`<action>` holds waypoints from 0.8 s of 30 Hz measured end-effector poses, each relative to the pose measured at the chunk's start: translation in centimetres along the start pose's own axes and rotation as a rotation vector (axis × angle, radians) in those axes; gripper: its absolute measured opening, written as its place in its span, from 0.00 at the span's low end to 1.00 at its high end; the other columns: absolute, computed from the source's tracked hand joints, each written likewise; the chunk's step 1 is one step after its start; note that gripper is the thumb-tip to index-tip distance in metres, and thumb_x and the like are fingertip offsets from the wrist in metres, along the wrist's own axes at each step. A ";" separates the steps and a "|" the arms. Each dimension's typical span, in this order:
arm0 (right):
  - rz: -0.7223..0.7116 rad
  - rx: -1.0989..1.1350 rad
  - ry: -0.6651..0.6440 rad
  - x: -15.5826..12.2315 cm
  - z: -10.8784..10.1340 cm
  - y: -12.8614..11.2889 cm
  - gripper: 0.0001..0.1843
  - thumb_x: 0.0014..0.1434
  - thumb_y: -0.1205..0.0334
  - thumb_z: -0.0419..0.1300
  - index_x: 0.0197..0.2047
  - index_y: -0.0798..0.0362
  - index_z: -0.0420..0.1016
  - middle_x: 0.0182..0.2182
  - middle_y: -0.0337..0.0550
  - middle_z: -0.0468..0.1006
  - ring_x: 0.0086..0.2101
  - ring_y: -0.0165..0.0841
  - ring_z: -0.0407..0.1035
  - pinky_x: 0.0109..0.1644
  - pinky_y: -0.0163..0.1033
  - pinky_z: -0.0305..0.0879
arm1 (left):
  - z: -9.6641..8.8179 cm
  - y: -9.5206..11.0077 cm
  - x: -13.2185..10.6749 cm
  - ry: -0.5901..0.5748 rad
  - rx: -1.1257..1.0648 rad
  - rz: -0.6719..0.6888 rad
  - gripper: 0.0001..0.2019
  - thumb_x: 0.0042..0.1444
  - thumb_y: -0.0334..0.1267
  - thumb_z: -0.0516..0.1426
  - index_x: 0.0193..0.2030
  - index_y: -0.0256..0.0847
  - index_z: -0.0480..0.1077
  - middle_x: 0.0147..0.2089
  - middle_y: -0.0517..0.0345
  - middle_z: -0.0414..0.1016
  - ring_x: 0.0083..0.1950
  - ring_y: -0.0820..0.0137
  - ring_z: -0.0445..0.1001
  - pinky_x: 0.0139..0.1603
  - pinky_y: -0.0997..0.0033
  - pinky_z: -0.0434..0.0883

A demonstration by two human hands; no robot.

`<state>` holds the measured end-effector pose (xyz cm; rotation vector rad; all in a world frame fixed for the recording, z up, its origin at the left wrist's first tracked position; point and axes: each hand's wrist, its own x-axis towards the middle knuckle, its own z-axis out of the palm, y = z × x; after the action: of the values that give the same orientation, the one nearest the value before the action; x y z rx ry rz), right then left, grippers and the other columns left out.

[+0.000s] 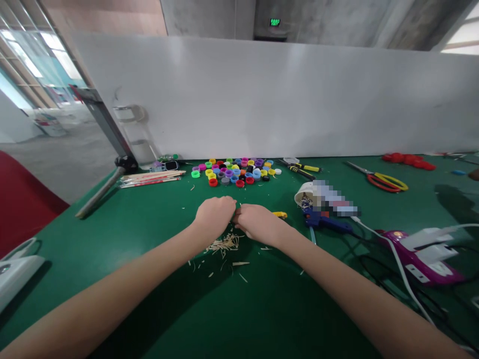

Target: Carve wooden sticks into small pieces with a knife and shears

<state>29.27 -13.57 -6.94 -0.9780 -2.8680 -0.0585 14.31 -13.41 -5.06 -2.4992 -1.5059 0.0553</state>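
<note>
My left hand (214,214) and my right hand (258,223) meet above the middle of the green table (239,319). The fingers of both are bent and pinched together. Whatever lies between them is hidden or too small to make out. Just below the hands is a small heap of pale wood shavings (226,243), with a loose sliver (240,264) nearer to me. A yellow handle (280,215) pokes out from behind my right hand. Beyond both hands, colourful bottle caps (235,173) are spread near the white panel.
To the right are a blue glue gun (325,221), a tipped white cup (305,192), pliers (301,172), scissors (381,182) and a purple power strip (419,264) with cables. Wooden sticks (149,178) and a hammer (99,192) lie left. A white panel (239,99) borders the back.
</note>
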 end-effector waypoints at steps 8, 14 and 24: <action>-0.015 -0.033 0.014 -0.2 0.3 -0.1 0.09 0.55 0.74 0.53 0.32 0.57 0.74 0.31 0.45 0.75 0.34 0.32 0.66 0.37 0.38 0.57 | 0.2 -1.0 0.3 0.006 -0.019 -0.003 0.18 0.65 0.34 0.42 0.40 0.31 0.72 0.30 0.44 0.75 0.32 0.63 0.76 0.26 0.70 0.62; 0.033 -0.011 0.028 -0.2 0.2 -0.1 0.08 0.57 0.70 0.54 0.31 0.56 0.74 0.30 0.46 0.75 0.33 0.33 0.66 0.34 0.38 0.57 | 0.5 -1.8 0.6 0.005 -0.038 -0.088 0.25 0.63 0.50 0.42 0.31 0.35 0.72 0.26 0.44 0.73 0.30 0.59 0.74 0.27 0.66 0.60; 0.065 0.086 0.038 -0.4 0.6 0.7 0.07 0.59 0.65 0.56 0.35 0.56 0.76 0.31 0.45 0.73 0.33 0.32 0.65 0.33 0.36 0.56 | -1.5 -5.6 0.7 -0.390 -0.728 0.283 0.19 0.58 0.38 0.46 0.57 0.43 0.55 0.50 0.52 0.73 0.42 0.71 0.73 0.36 0.74 0.66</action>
<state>29.97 -13.23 -7.54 -1.0412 -2.7768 0.0505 10.00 -10.49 -2.37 -3.4441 -1.4762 0.0483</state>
